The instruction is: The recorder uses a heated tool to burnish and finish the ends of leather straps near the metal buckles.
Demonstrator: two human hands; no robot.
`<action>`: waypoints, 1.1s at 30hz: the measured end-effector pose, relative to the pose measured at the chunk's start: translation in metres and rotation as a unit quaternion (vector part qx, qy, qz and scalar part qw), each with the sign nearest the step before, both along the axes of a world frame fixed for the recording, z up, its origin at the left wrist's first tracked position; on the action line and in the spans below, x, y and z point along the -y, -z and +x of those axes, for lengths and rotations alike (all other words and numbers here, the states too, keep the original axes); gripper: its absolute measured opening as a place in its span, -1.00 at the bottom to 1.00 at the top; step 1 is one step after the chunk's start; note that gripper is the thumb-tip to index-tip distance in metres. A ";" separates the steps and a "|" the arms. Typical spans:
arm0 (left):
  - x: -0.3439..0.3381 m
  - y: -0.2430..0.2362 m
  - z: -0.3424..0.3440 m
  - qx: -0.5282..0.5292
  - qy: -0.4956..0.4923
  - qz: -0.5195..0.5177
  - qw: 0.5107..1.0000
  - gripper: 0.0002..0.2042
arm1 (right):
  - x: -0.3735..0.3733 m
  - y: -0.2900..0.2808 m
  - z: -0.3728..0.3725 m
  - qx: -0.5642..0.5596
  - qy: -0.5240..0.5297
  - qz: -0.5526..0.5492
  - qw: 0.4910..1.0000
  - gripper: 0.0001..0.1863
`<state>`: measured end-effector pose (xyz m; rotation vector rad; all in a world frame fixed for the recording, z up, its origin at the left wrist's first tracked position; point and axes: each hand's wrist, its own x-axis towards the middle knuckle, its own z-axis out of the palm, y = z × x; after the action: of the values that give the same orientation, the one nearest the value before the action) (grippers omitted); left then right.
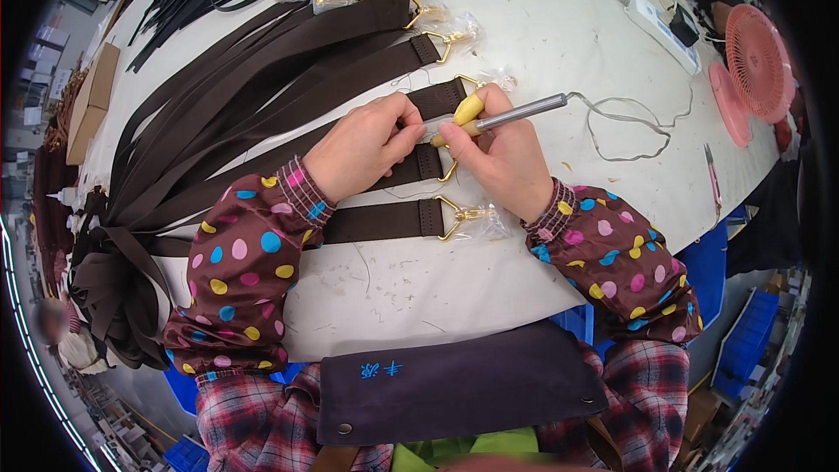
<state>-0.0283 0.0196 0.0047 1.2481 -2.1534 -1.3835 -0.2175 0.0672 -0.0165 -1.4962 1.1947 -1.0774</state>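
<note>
My right hand (507, 153) grips a corded, soldering-iron-like pen (533, 111) with a grey metal handle, its front end pointing left. A yellow finger cot (469, 107) covers one fingertip. Close to the pen's front end, my left hand (371, 144) is closed in a pinch over the dark brown straps; what the fingertips hold is too small to make out. The straps lie side by side, with stitched ends and gold-coloured buckles (453, 218) facing right. Clear plastic (485, 224) wraps some of the metal fittings. My left hand partly hides the middle straps.
More straps bunch at the left table edge (118, 297), and thin black strips (188, 0) lie at the back. To the right are a white power strip (662, 31), a pink fan (753, 61) and slim tweezers-like tool (713, 177). The pen's cord (642, 156) loops across the white table.
</note>
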 end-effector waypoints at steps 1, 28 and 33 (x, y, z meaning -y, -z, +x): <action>0.000 0.000 0.000 0.001 0.001 -0.004 1.000 -0.81 | 0.000 -0.001 0.000 0.000 0.000 0.000 1.000 -0.79; -0.019 -0.013 0.015 0.150 0.040 -0.170 0.973 -0.76 | -0.004 -0.012 -0.023 -0.090 0.010 -0.139 0.986 -0.80; -0.012 -0.005 0.015 0.136 0.043 -0.159 0.977 -0.82 | -0.008 -0.009 -0.027 -0.240 -0.063 -0.267 0.931 -0.80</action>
<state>-0.0130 0.0313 0.0095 1.2900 -2.5156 -0.8849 -0.2449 0.0753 -0.0080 -2.3296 1.1493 -1.0255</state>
